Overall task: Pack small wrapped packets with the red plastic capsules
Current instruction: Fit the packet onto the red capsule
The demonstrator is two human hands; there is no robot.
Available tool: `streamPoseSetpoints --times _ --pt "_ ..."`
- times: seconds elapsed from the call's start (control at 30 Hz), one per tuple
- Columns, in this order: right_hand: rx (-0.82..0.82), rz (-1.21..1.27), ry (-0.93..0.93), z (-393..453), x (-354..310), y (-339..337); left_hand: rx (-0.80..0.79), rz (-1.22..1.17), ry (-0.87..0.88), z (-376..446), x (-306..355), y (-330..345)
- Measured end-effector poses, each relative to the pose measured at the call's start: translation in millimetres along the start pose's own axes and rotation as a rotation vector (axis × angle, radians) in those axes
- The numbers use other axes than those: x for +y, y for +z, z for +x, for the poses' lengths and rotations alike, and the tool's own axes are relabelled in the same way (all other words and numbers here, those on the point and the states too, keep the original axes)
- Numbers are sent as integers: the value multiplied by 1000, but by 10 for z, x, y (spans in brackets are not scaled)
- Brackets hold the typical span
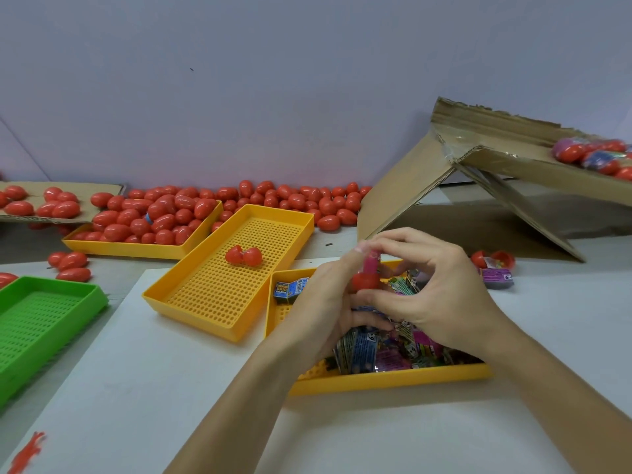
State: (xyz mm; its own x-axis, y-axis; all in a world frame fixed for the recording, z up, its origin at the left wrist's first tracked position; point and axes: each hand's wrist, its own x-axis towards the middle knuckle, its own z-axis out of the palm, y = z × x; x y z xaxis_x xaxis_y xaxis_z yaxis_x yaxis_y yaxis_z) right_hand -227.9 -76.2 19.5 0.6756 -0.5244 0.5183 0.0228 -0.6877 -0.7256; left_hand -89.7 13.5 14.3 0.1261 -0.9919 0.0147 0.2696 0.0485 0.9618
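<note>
Capsule half: red plastic capsule half (365, 281), held above the packet tray, between both hands.
Packet in work: pink wrapped packet (371, 263), upright, lower end inside the capsule half.
Left hand: left hand (319, 302), fingers curled round the capsule half from the left side.
Right hand: right hand (434, 289), fingertips pinching the top of the pink packet; thumb beside the capsule half.
Packet tray: yellow perforated tray (393, 381) under the hands, filled with loose wrapped packets (369, 350) in blue, pink and purple.
Middle tray: second yellow tray (219, 302), touching the packet tray's left corner; one open hinged capsule (243, 256) lies in it.
Far tray: third yellow tray (136, 249), heaped with closed red capsules (150, 217); more lie loose along the wall.
Green tray: green tray (44, 313), at left edge of counter (564, 319).
Cardboard: torn box (455, 186) at right, tilted, holding capsules and packets at its upper end.
Stray items: open capsule with purple packet (496, 268), just right of the hands.
</note>
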Motion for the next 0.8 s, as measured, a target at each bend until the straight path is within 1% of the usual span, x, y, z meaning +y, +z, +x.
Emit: streamPoseSetpoints --times 0.07,0.17,0.33,0.43,0.6,0.7,0.8 --pt "-46 96 20 -1 -19 -2 -31 -67 -9 -18 15 3" --pt "-48 190 63 -4 -44 -16 -37 -91 -15 -37 -4 22" --pt "-30 174 97 -10 -59 -26 -22 -78 25 -41 -41 65" --pt "-16 162 112 -15 -57 -19 -22 -75 19 -40 -40 74" --pt "-25 139 119 -22 -30 1 -36 19 -6 -27 -23 53" --pt "-65 158 110 -1 -17 -16 -46 70 -24 -27 -9 44" --pt "-110 212 96 14 -16 -30 -51 72 -26 -29 3 42"
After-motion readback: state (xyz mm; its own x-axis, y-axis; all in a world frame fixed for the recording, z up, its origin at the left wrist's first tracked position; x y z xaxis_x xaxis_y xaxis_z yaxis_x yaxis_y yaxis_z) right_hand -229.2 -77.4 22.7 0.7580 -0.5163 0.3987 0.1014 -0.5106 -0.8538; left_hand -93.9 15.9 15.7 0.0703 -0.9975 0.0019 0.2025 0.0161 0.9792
